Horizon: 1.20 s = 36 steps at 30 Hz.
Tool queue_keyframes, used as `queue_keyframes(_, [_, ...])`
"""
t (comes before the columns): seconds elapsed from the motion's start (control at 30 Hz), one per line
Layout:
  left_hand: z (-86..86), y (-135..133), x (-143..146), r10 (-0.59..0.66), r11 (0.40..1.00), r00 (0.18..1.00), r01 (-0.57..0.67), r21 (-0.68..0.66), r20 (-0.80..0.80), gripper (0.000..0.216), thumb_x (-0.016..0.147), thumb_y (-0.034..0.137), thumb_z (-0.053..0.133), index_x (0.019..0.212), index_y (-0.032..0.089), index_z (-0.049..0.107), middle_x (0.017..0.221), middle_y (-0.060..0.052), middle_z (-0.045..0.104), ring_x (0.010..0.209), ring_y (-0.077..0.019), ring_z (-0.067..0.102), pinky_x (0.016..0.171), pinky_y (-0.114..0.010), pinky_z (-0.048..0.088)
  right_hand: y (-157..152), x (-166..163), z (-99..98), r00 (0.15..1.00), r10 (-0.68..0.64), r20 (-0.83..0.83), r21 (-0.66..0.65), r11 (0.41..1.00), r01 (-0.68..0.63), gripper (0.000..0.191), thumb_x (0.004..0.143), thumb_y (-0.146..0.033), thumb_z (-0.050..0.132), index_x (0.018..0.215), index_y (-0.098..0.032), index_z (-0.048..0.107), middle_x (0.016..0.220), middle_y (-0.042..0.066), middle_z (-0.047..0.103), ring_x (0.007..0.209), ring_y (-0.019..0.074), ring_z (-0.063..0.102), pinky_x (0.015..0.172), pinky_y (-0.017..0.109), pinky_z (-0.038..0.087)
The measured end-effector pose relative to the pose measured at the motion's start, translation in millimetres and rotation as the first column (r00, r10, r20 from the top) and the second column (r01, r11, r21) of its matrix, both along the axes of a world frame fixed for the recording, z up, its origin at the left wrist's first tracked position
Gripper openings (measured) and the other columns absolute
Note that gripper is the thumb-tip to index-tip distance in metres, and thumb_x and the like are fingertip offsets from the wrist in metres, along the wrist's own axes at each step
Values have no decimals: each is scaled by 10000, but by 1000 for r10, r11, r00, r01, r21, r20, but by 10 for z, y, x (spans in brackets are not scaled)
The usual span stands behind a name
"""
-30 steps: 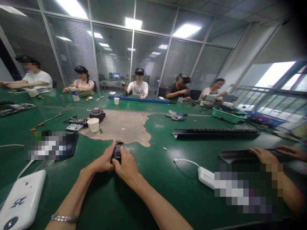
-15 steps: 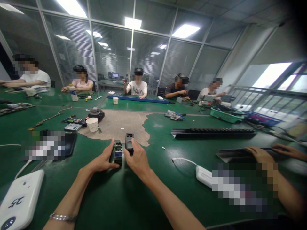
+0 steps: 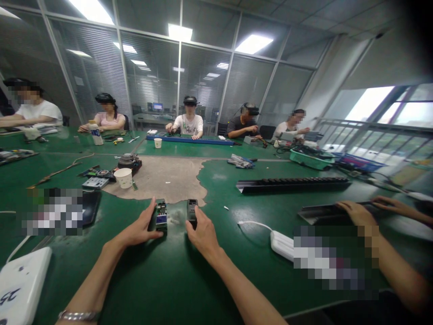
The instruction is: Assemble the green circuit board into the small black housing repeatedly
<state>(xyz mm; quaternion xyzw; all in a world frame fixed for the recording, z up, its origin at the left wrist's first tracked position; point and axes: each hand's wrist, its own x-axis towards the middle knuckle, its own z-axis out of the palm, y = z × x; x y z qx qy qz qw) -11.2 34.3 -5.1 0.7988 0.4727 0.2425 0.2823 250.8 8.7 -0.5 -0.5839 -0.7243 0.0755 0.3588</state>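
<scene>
My left hand (image 3: 140, 227) grips a small electronic module (image 3: 161, 217) with a green board and a blue part, standing on the green table (image 3: 189, 280). My right hand (image 3: 202, 233) holds a small black cover (image 3: 192, 210) a little to the right of the module. The two pieces are apart, with a gap between them. Both rest near the worn bare patch (image 3: 169, 178) in the table mat.
A white device (image 3: 20, 284) lies at the near left, a white power strip (image 3: 280, 239) with its cable at the right. A paper cup (image 3: 124, 177) and parts sit beyond my left hand. A long black tray (image 3: 292, 184) lies right. Another person's hands (image 3: 353, 212) work nearby; several people sit opposite.
The black cover has come off the module; my right hand carried it to the right and down to the table. My left hand stays on the module.
</scene>
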Motion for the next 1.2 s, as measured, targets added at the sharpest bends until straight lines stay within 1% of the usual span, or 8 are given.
queue_keyframes(0.13, [2,0,1,-7,1000,1000,7,19,11,1126,748,436,675,1490,211,-142,1580,-157,-1,1429,-375,89,1133,-571,124,-16,13,-80,1000,0,22,-4,1000,0,636,841,-319,549,1394,-53,382,1353,224,481,1259,318,461,1008,459,409])
queue_keyframes(0.27, [17,-6,12,-3,1000,1000,3,13,-1,1123,755,441,673,1492,188,-136,1577,-171,16,1431,-365,86,1144,-548,121,-39,23,-85,1000,-3,-26,51,999,4,771,833,-405,585,1454,-75,270,1433,210,389,1340,325,349,1051,486,362])
queue_keyframes(0.37, [31,-14,26,3,1000,1000,-3,16,-8,1129,754,441,675,1491,177,-139,1576,-176,9,1431,-366,86,1145,-546,120,-43,32,-79,999,14,-48,77,997,-11,784,827,-378,593,1471,-108,237,1459,185,360,1355,315,325,1062,496,350])
queue_keyframes(0.53, [17,-5,28,6,1000,1000,-6,11,0,1142,745,433,683,1488,187,-148,1575,-178,10,1425,-380,103,1136,-568,130,-22,51,-110,998,51,-32,23,998,-50,659,811,-257,572,1417,-101,366,1382,185,468,1298,296,421,1038,470,392])
queue_keyframes(0.63, [-16,10,12,-3,1000,1000,3,15,12,1134,749,432,679,1488,200,-148,1579,-161,-15,1428,-372,100,1139,-561,129,-18,16,-33,996,63,-68,39,997,-61,585,826,-236,546,1379,-89,422,1343,186,508,1268,285,461,1029,452,407])
queue_keyframes(0.87, [-22,-9,6,5,1000,999,-5,-6,52,1128,758,398,678,1485,170,-154,1576,-173,46,1436,-324,110,1155,-497,118,-71,-401,354,959,246,-143,159,962,-223,563,844,-266,543,1361,-80,425,1326,168,522,1235,249,487,1050,377,387])
queue_keyframes(1.07, [-41,-2,-7,-4,1000,995,4,-3,99,1118,749,310,673,1483,158,-156,1569,-194,66,1432,-331,120,1148,-508,141,-69,-764,355,959,264,-107,111,961,-253,554,831,-272,536,1349,-116,418,1230,146,569,1116,258,557,951,375,458])
queue_keyframes(1.2, [-59,6,-24,-17,1000,994,15,13,107,1070,778,269,631,1481,153,-167,1574,-186,-13,1436,-330,97,1151,-500,139,-57,-866,338,974,222,-43,67,973,-219,583,827,-300,540,1359,-113,390,1215,166,554,1084,271,561,903,376,475])
